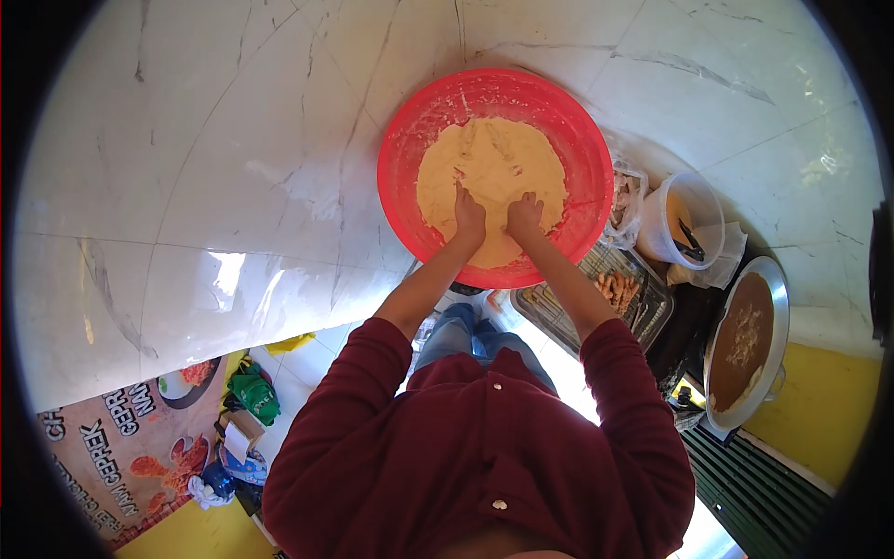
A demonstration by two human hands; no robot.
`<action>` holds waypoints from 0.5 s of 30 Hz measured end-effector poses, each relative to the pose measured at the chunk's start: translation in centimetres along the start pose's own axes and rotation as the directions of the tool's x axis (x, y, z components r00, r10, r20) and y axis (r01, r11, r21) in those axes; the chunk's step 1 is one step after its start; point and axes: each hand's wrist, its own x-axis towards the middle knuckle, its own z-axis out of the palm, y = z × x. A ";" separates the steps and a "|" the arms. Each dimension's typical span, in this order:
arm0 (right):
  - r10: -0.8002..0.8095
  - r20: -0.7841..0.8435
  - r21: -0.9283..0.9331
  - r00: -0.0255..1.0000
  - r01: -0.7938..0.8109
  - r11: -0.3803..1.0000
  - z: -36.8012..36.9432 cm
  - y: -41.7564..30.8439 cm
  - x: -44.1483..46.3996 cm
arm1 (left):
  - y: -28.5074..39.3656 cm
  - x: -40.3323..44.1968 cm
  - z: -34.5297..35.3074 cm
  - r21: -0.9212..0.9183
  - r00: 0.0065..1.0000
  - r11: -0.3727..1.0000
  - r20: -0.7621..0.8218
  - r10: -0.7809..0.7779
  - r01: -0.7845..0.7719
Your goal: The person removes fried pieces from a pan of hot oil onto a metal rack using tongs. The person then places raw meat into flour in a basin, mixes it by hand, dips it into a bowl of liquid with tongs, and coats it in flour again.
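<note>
A large red basin (587,154) holds a bed of pale yellow flour (540,149). Both of my hands are over the near half of this flour. My left hand (470,219) is partly closed, one finger pointing toward the far side; its palm side is hidden. Beside it, with a small gap between, my right hand (524,216) has its fingers curled down, and whatever they hold is hidden. Beyond my hands, flour-coated pieces (500,140) lie partly buried. Small reddish spots show in the flour just past my fingertips.
Right of the basin are a plastic bag (626,200), a clear bucket (659,219) with a black-handled utensil, and a wire rack (549,303) bearing fried pieces (616,291). Farther right sits a wide pan (778,326) of brown liquid. A tiled wall (251,140) curves around the left.
</note>
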 end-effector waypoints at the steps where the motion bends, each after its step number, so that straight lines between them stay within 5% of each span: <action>1: -0.002 0.001 0.001 1.000 0.002 1.000 0.0 0.0 0.1 | -0.1 -0.4 -0.4 0.017 1.000 1.000 -0.009 -0.019 0.019; 7: 0.071 -0.069 -0.155 0.995 -0.081 0.984 1.8 3.1 2.4 | -3.3 -0.7 0.0 0.142 0.992 0.982 -0.029 -0.120 0.123; 10: -0.077 -0.127 -0.163 0.989 0.056 0.985 2.6 3.1 1.7 | -2.1 0.1 2.6 0.155 0.986 0.987 -0.167 -0.022 0.049; 13: -0.073 -0.064 -0.048 0.995 0.070 0.996 1.9 1.2 0.9 | 0.1 -0.3 1.6 0.012 0.997 0.998 0.032 0.065 -0.065; 15: -0.079 0.267 0.210 0.960 0.022 0.978 0.7 0.8 0.9 | 0.1 -0.9 0.8 -0.150 0.997 0.986 0.036 0.072 -0.066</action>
